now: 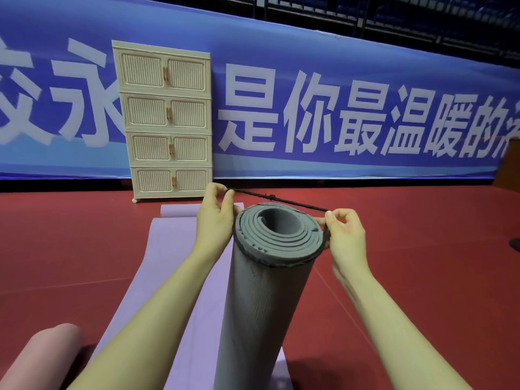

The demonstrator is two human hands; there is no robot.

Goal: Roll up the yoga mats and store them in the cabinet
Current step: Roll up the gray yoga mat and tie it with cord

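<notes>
fingers (229,197) pinching black cord (277,199), rolled grey mat (270,291)

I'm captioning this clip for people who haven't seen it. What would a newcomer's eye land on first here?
First, the rolled grey mat standing on end at centre, with the left hand and right hand stretching a black cord over its top. Then the cream cabinet, doors closed, against the blue banner behind, and the purple mat still lying flat on the red floor.
</notes>
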